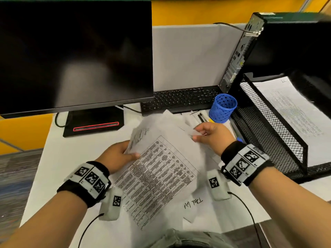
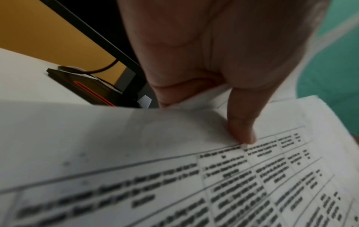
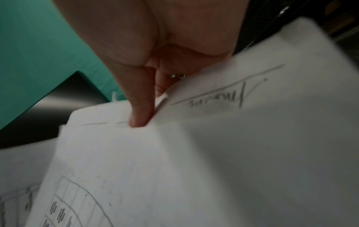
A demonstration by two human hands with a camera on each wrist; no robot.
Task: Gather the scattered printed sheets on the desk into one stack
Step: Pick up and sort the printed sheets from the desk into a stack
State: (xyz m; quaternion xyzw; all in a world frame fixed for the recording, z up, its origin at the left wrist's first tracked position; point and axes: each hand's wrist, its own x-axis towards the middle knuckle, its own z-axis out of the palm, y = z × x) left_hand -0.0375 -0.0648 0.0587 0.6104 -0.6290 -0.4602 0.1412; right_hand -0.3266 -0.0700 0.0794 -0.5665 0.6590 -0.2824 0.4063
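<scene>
White sheets (image 1: 161, 163), the top one printed with a table, are held raised over the desk (image 1: 59, 158) in front of the monitor (image 1: 71, 54). The left hand (image 1: 116, 156) pinches their left edge, thumb on top; the right hand (image 1: 211, 135) grips the far right corner. More paper (image 1: 195, 204) lies beneath, near a blue cup (image 1: 223, 108).

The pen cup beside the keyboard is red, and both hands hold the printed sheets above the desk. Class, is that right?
Not quite. The pen cup is blue, as the head view shows. The rest stands: it sits beside the keyboard, and the left hand and right hand both hold the printed sheets above the desk.
</scene>
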